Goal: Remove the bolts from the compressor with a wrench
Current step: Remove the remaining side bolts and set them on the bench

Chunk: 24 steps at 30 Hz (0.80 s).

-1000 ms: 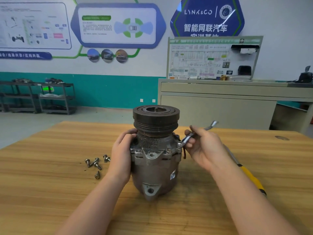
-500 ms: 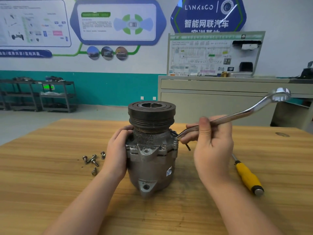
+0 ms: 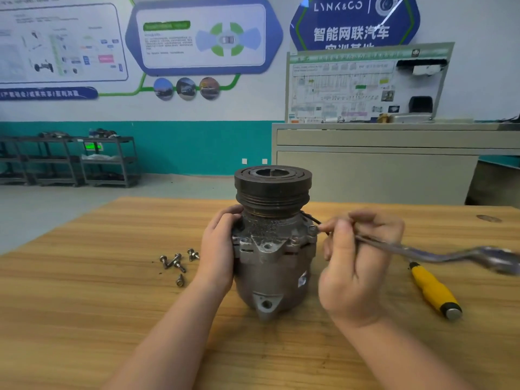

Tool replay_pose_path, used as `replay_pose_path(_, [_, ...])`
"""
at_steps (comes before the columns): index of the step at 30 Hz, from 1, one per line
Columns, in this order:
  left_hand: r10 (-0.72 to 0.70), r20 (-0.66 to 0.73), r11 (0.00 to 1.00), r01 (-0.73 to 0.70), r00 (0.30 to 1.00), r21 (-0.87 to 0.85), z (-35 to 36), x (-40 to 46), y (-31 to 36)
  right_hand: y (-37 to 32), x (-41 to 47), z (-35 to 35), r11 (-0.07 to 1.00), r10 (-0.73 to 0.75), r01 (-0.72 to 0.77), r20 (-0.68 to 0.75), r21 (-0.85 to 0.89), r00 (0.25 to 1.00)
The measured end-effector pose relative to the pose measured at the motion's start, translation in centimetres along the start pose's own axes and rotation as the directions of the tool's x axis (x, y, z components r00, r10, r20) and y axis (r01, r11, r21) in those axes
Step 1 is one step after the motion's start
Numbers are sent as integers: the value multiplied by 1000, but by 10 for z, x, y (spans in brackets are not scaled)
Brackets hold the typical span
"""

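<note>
The fingers [image 3: 334, 229] of the right hand [image 3: 357, 266] are curled round the shank of the wrench [image 3: 439, 256], and the fingertips reach left to a bolt [image 3: 312, 229] on the right shoulder of the compressor [image 3: 274, 249]. Whether the wrench's near end sits on that bolt I cannot tell; the hand hides it. The wrench's long axis runs from the bolt, at centre frame, out towards the right edge, nearly level and dipping slightly, with its blurred ring end far right. So the bolt lies just left of the right fingers, and this hand is plainly the nearer one for it.

The left hand [image 3: 219, 249] grips the compressor's left flank, fingers wrapped round the body below the pulley, steadying it upright on the wooden surface [image 3: 84, 305] at centre frame. Two more bolts [image 3: 294, 240] appear to be seated on the front flange.

Left of the compressor, near the left wrist, five loose bolts [image 3: 177, 263] lie on the surface. A yellow-handled screwdriver [image 3: 433, 291] lies at lower right, under the wrench's far end and apart from both hands.
</note>
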<state>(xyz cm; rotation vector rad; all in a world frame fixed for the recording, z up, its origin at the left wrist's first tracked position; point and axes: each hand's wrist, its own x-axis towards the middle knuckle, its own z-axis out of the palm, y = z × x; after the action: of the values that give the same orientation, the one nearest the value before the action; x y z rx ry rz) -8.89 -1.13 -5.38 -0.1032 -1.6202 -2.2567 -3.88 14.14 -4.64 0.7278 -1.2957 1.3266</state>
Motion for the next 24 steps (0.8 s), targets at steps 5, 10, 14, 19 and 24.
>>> replay_pose_path(5, [-37,-8,999,37,999,-8,1,-1,2,16,27,-11,675,691,-546,-166,496,703])
replay_pose_path(10, [-68,-14,998,68,998,3,2,-3,5,39,39,-25,132,946,-883,207,450,247])
replay_pose_path(14, [-72,-13,997,72,997,5,1,-1,3,38,40,-27,177,929,-830,188,529,318])
replay_pose_path(19, [-68,-7,998,68,998,4,1,-2,3,25,40,-23,624,750,-674,-59,396,659])
replay_pose_path(24, [-56,-1,998,56,998,32,1,-2,2,9,29,-20,950,311,-309,-43,51,950])
